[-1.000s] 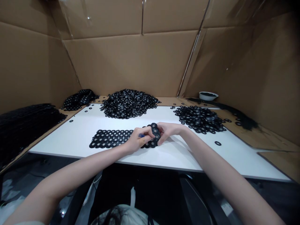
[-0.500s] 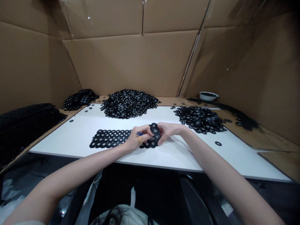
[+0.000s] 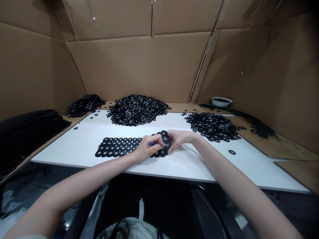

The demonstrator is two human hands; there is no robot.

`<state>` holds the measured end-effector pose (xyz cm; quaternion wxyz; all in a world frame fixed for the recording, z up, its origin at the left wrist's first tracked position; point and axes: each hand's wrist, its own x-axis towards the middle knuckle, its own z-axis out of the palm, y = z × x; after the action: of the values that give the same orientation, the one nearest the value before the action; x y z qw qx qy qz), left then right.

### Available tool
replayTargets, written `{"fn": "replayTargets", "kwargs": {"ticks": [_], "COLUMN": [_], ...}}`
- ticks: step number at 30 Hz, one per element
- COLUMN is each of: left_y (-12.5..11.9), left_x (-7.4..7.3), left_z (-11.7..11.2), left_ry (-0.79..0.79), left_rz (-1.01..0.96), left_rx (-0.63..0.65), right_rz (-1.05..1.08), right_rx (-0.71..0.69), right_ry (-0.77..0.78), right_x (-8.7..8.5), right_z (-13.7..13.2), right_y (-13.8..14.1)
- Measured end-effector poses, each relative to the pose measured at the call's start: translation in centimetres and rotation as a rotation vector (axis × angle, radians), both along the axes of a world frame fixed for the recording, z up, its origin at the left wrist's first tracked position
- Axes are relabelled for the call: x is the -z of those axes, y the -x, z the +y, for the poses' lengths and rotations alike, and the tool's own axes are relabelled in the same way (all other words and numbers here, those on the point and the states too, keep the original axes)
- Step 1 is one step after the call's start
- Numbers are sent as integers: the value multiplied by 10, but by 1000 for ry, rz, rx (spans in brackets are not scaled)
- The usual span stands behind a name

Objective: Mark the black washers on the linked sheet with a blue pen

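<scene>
A mat of joined black rings [image 3: 117, 147] lies in rows on the white table board. Its right end curls up between my two hands. My left hand [image 3: 146, 150] is closed around a thin blue-handled tool [image 3: 151, 144], its tip directed at the raised rings; the fingers hide the tip, so its kind does not show. At the mat's right end, my right hand [image 3: 178, 139] pinches the lifted edge between thumb and fingers.
Behind the mat sits a large heap of loose black rings [image 3: 136, 109], with a smaller ring pile [image 3: 211, 126] to the right. Dark strands [image 3: 32, 132] lie at the left. A white bowl [image 3: 221, 102] stands at the back right. Cardboard walls [image 3: 137, 66] surround the table.
My left hand and the blue-handled tool have shifted slightly right, closer to the raised edge. My right hand keeps its place on the mat.
</scene>
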<state>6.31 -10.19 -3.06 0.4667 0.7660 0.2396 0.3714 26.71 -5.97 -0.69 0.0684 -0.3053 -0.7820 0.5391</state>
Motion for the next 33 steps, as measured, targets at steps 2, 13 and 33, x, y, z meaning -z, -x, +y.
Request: {"fn": "replayTargets", "kwargs": {"ticks": [2, 13, 33], "left_y": [0, 0, -1], "left_x": [0, -1, 2], "left_z": [0, -1, 1], "left_ry": [-19, -52, -21], "left_rz": [17, 62, 22], "left_rx": [-5, 20, -30], "right_rz": [6, 29, -2], "right_rx": [3, 3, -7], "right_ry": [4, 9, -2], "right_x": [0, -3, 1], "right_z": [0, -3, 1], "right_y": [0, 2, 0]}}
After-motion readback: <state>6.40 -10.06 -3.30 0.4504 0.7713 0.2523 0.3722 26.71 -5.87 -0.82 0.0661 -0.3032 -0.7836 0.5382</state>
